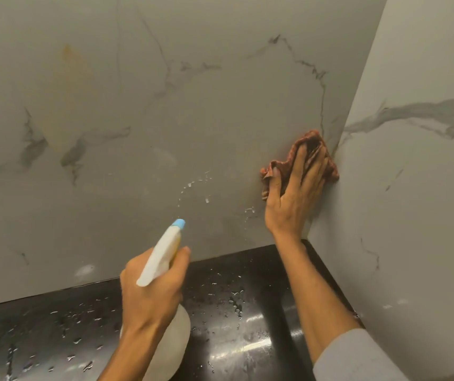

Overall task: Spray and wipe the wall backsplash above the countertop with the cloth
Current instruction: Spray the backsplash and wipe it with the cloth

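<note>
Smooth stone-look wall, glossy wet counter, matt cloth, plastic bottle.

The pale grey-veined marble-look backsplash (192, 119) around both hands looks smooth with a dull sheen, and droplets (195, 185) bead on it between them. Under the right hand (294, 193), the rust-brown crumpled cloth (280, 169) looks soft and matt. The white plastic spray bottle (162, 257) in the left hand (148, 295) is smooth, its body translucent. Below the hands, the black countertop (247, 312) is glossy and wet.

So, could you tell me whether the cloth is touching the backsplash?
Touching. The head view shows the right hand pressing the cloth flat against the backsplash beside the corner, with no gap.
</note>
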